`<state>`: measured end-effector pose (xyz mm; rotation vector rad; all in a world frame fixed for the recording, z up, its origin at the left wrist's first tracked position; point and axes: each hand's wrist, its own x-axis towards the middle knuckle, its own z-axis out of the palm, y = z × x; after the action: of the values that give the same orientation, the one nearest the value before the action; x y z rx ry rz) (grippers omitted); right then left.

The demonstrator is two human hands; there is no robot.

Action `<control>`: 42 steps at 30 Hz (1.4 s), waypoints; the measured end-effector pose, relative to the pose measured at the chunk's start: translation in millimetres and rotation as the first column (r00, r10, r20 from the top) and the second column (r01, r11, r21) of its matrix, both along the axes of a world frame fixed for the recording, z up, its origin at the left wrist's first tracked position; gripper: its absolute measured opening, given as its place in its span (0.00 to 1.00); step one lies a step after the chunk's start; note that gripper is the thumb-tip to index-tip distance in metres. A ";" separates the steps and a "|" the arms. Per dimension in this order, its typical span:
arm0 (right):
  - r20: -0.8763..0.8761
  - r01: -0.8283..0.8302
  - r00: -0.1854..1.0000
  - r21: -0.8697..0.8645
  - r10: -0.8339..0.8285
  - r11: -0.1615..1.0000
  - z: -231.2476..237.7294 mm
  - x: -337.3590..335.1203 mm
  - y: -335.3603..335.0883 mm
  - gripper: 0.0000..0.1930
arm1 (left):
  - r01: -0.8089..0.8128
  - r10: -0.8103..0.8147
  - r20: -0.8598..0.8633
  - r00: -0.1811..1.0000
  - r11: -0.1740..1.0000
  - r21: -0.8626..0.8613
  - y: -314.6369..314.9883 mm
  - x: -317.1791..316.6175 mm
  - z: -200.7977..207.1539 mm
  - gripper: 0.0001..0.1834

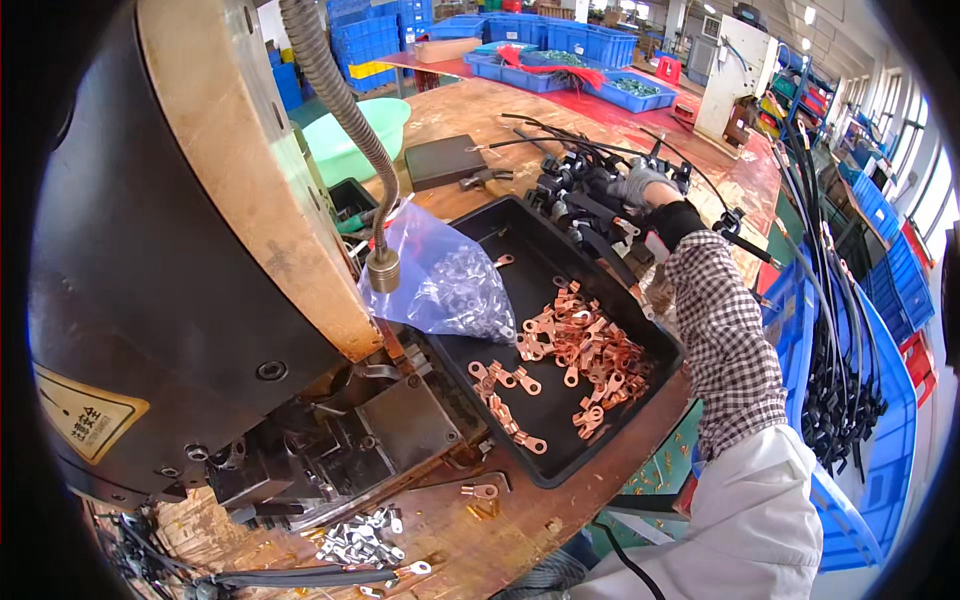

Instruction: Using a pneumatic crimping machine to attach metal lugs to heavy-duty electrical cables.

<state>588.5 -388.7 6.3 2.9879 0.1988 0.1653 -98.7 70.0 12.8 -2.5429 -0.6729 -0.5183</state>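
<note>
My right hand (640,186), in a grey glove, reaches across the bench into a heap of black cables (575,190) with connectors and ring lugs. Its fingertips are partly hidden there, so whether they grip a cable does not show. My left hand is not in view. Grey ribbed fabric (550,575) at the lower edge cannot be made out clearly. Between me and the heap lies a black tray (490,370) of loose copper ring terminals (590,345). A clear plastic bag (440,275) of silvery terminals rests over the tray's left side.
A large press machine (180,250) fills the left, with a flexible metal hose (345,90) hanging down. Silvery terminals (360,540) and a black cable (300,577) lie at the near edge. A blue crate (890,400) with cables stands right; a green basin (355,135) stands behind.
</note>
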 end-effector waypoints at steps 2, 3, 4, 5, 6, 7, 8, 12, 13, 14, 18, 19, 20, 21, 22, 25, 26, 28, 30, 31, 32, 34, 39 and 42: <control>0.006 0.153 0.988 0.147 -0.156 0.977 33.1 -23.5 23.1 0.21 | -0.005 0.005 -0.005 1.000 1.000 -0.007 -6.6 9.4 3.9 0.17; 0.037 0.116 0.992 0.134 -0.122 0.984 41.8 -18.4 19.2 0.20 | 0.010 -0.010 0.005 1.000 1.000 -0.013 -9.6 14.3 6.4 0.16; 0.049 0.134 0.989 0.133 -0.141 0.982 44.2 4.0 -6.2 0.20 | 0.030 -0.029 0.016 0.999 0.999 -0.016 -8.4 13.8 5.0 0.16; 0.046 0.051 0.998 0.023 -0.052 0.998 40.8 38.7 -35.4 0.20 | 0.044 -0.045 0.058 0.997 0.999 0.017 -4.5 9.0 0.0 0.16; 0.023 -0.043 0.999 -0.087 0.045 0.995 39.4 57.0 -47.2 0.20 | 0.046 -0.050 0.093 0.994 0.998 0.048 -0.1 5.9 -4.4 0.16; 0.076 0.059 0.995 0.028 -0.061 0.998 27.5 44.8 -22.0 0.22 | 0.024 -0.029 0.081 0.996 0.998 0.057 -2.1 6.4 0.3 0.16; 0.056 0.077 0.995 0.066 -0.081 0.995 19.5 35.4 3.0 0.24 | 0.059 -0.060 0.035 0.998 0.997 0.041 -3.7 9.2 7.3 0.17; -0.026 0.104 0.995 0.139 -0.101 0.985 36.2 -7.5 16.3 0.32 | -0.194 0.366 0.084 0.927 0.658 -0.728 101.9 -108.4 -72.0 0.21; -0.059 0.063 0.997 0.153 -0.055 0.986 40.1 -14.2 26.6 0.35 | -0.195 0.368 0.086 0.926 0.659 -0.727 103.1 -114.1 -75.3 0.21; -0.091 0.074 0.994 0.090 -0.065 0.993 40.0 -13.6 38.7 0.37 | -0.210 0.366 0.084 0.927 0.690 -0.692 103.4 -119.6 -76.7 0.21; -0.143 -0.010 0.990 0.040 0.016 0.999 26.1 -4.2 52.1 0.30 | -0.252 0.346 0.080 0.935 0.806 -0.536 100.0 -126.1 -70.9 0.21; -0.112 -0.053 0.993 -0.091 0.042 0.994 12.6 23.1 17.6 0.27 | -0.204 0.301 0.075 0.951 0.790 -0.578 84.3 -58.0 -70.0 0.21; -0.097 -0.090 0.993 -0.227 0.070 0.970 3.8 46.4 -21.3 0.24 | 0.052 -0.033 0.062 0.998 0.942 -0.331 59.7 2.4 -57.9 0.21; -0.098 -0.187 0.980 -0.158 0.174 0.970 -7.1 54.2 35.1 0.24 | 0.206 -0.202 -0.064 0.977 0.977 0.048 9.2 5.3 -0.5 0.22; -0.175 -0.192 0.971 -0.170 0.162 0.967 -11.2 49.8 45.7 0.20 | 0.182 -0.177 -0.071 0.982 0.981 0.068 4.0 -2.2 5.1 0.22; -0.310 -0.203 0.947 -0.386 0.081 0.900 -13.3 63.9 30.1 0.15 | 0.041 -0.032 0.033 0.999 0.944 -0.327 3.8 -9.3 7.7 0.24; -0.296 -0.140 0.954 -0.316 0.042 0.938 -13.1 59.5 37.9 0.15 | 0.008 -0.044 -0.070 0.997 0.894 -0.448 4.1 -7.5 18.8 0.24; -0.282 -0.012 0.959 -0.147 -0.030 0.989 -5.8 34.9 57.8 0.14 | -0.054 -0.050 -0.175 0.983 0.838 -0.544 6.3 -11.6 19.4 0.25; -0.275 0.114 0.956 0.030 -0.102 0.993 4.8 19.4 76.6 0.14 | -0.074 0.059 -0.079 0.995 0.976 -0.206 18.7 -32.8 -6.9 0.31; -0.210 -0.330 0.944 -0.541 0.256 0.773 0.2 51.4 25.9 0.11 | -0.035 0.023 -0.055 0.998 0.972 -0.232 24.7 -32.4 -18.8 0.31; -0.138 -0.293 0.956 -0.524 0.259 0.800 0.0 63.3 16.1 0.10 | -0.065 0.059 -0.069 0.996 0.994 -0.091 24.9 -36.3 -24.2 0.32; 0.067 -0.264 0.934 -0.535 0.352 0.803 9.5 72.3 4.3 0.07 | -0.097 0.101 -0.079 0.992 0.994 0.052 25.8 -42.7 -26.4 0.32; 0.193 -0.232 0.940 -0.238 0.280 0.943 71.6 31.5 32.9 0.11 | -0.165 0.166 -0.025 0.986 0.986 0.027 17.4 -53.0 -19.2 0.30; 0.390 -0.301 0.913 0.450 0.118 0.841 115.5 -8.5 44.2 0.07 | -0.164 0.157 0.076 0.985 0.981 0.106 10.1 -56.1 -15.7 0.30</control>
<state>580.1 -344.5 121.8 3.3559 0.5223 0.9008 -154.8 80.1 -2.8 -2.3518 -0.8411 -0.5709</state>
